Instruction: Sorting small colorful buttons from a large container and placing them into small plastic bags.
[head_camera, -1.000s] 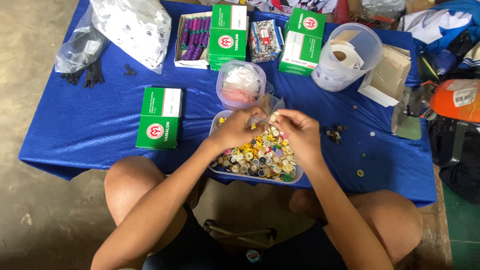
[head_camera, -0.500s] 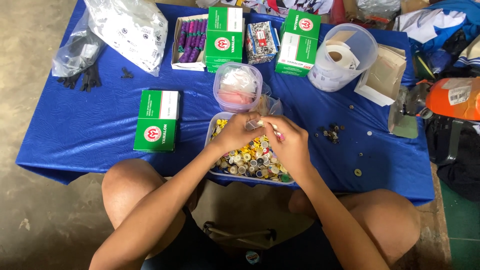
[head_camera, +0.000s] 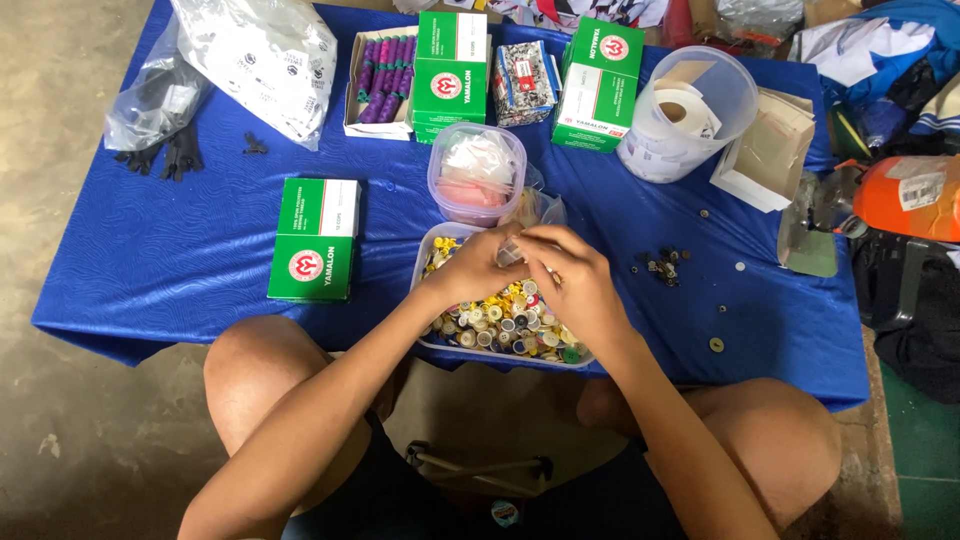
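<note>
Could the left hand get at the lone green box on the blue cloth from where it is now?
Probably yes. The left hand is over the tray of small caps, and the green box lies just to its left on the blue cloth, with bare cloth between them.

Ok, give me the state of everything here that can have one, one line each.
tray: open, heaped with small coloured caps.
left hand: over the tray, fingers meeting the right hand's on a small piece.
right hand: over the tray, fingers pinched with the left's.
round tub: lid on.
clear bucket: open, rolls inside.
green box: closed, lying flat.
purple spool box: open, filled.
white bag: lying slumped.
</note>
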